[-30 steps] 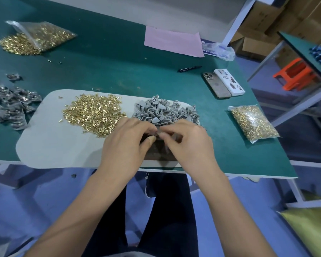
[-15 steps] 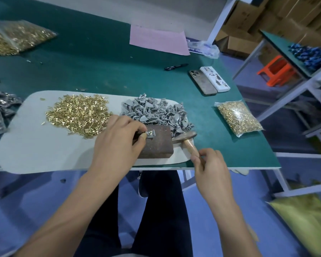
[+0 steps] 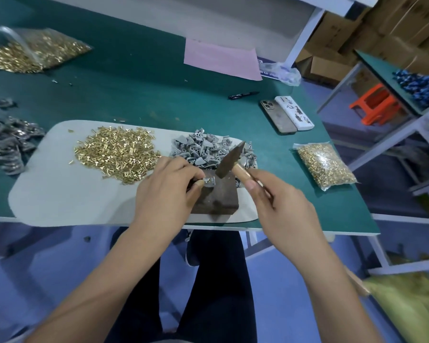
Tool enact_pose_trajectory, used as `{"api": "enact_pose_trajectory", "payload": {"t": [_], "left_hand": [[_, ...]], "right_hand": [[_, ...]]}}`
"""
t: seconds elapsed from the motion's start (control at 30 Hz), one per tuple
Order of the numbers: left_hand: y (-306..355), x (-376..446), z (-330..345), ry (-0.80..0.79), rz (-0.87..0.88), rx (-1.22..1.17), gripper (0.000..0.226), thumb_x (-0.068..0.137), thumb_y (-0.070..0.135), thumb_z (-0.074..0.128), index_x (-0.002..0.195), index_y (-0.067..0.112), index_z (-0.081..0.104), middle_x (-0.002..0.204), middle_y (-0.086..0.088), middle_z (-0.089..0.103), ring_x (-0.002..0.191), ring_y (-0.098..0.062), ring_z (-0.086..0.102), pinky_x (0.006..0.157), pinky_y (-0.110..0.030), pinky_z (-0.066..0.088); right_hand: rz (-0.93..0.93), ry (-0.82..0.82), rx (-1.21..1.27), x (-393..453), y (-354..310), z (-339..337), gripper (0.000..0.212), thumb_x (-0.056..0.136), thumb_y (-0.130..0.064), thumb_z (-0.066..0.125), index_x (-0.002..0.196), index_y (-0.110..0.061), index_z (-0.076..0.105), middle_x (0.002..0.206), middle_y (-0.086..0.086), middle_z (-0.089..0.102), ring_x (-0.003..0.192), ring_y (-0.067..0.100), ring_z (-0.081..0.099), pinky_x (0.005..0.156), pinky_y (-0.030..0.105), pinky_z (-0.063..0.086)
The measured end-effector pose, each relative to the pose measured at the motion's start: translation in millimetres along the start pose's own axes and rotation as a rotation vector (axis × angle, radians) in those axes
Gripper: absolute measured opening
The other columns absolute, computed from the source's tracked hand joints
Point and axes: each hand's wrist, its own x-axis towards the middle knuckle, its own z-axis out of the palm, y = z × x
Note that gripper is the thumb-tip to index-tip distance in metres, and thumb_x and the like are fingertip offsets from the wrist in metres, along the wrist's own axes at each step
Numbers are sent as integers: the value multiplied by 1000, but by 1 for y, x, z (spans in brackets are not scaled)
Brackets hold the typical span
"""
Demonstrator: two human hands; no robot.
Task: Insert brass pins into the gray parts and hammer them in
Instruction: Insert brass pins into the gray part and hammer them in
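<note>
Gold pins [image 3: 116, 153], seemingly rust-brown block [image 3: 217, 196]

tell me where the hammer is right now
In the head view the hammer is in the right hand, its head raised over the dark block, just right of the gray part.

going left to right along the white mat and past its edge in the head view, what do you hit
loose brass pins -> left hand -> gray part on the block -> hammer -> right hand -> bag of pins
</note>
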Motion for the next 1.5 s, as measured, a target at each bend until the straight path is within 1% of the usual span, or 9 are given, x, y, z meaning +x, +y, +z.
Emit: {"api": "enact_pose_trajectory", "payload": {"t": [0.2, 0.37, 0.53, 0.67, 0.8, 0.93, 1.2, 1.37, 1.5], "left_hand": [[-1, 2, -3, 13, -1, -2, 5, 91, 36, 69, 91, 37, 74, 90, 19, 60, 94, -9, 47, 59, -25, 29], [-2, 4, -3, 5, 18, 41, 6, 88, 38, 71, 94, 37, 74, 89, 17, 60, 93, -13, 50, 55, -25, 28], [-3, 6, -3, -6, 6, 57, 5, 90, 40, 68, 93, 38, 72, 89, 19, 58, 94, -9, 46, 54, -25, 24], [-4, 6, -3, -15, 18, 79, 8, 89, 41, 70, 96, 39, 73, 90, 19, 58, 95, -9, 46, 52, -23, 22], [-5, 6, -3, -21, 5, 62, 5, 89, 42, 69, 93, 42, 71, 88, 22, 56, 92, -6, 42, 52, -17, 18], [-5, 6, -2, -11, 8, 66, 5, 88, 41, 70, 93, 41, 71, 89, 20, 58, 94, -8, 45, 51, -20, 21], [-5, 7, -2, -9, 9, 74, 5, 90, 42, 67, 94, 42, 71, 90, 21, 58, 95, -9, 45, 53, -23, 25], [-6, 7, -1, -4, 15, 62, 7, 91, 43, 66, 94, 41, 72, 91, 21, 60, 94, -8, 45, 56, -25, 31], [-6, 7, -1, -2, 25, 77, 8, 90, 43, 68, 97, 41, 72, 91, 21, 61, 94, -9, 45, 56, -27, 36]], "right_hand": [[-46, 264, 268, -13, -7, 13, 31, 106, -52, 41, 130, -48, 60, 78, -9, 65, 61, 14, 51, 56, 36, 48], [-4, 103, 45, -22, -12, 28, 32, 103, -57, 37, 133, -59, 49, 67, -23, 56, 60, 17, 41, 60, 39, 49], [6, 300, 249, -19, -11, 19, 35, 106, -52, 39, 132, -42, 60, 68, -14, 57, 55, 12, 47, 51, 30, 40], [0, 92, 25, -20, -12, 23, 34, 103, -59, 34, 134, -53, 46, 68, -10, 61, 65, 24, 53, 59, 40, 49], [-7, 265, 191, -20, -11, 21, 39, 105, -57, 35, 135, -45, 57, 71, -25, 59, 57, 9, 45, 53, 26, 40], [8, 82, 24, -18, -10, 20, 35, 101, -60, 36, 133, -54, 49, 60, -11, 50, 62, 23, 47, 57, 37, 44], [-15, 71, 0, -17, -11, 16, 30, 102, -58, 34, 130, -63, 43, 59, -14, 51, 60, 22, 49, 54, 37, 43], [-1, 239, 200, -18, -10, 19, 35, 105, -55, 36, 138, -56, 49, 97, -17, 75, 68, 8, 60, 63, 33, 52], [25, 49, -18, -21, -9, 18, 28, 100, -62, 33, 128, -70, 31, 73, -8, 65, 72, 27, 62, 64, 39, 52]]}}
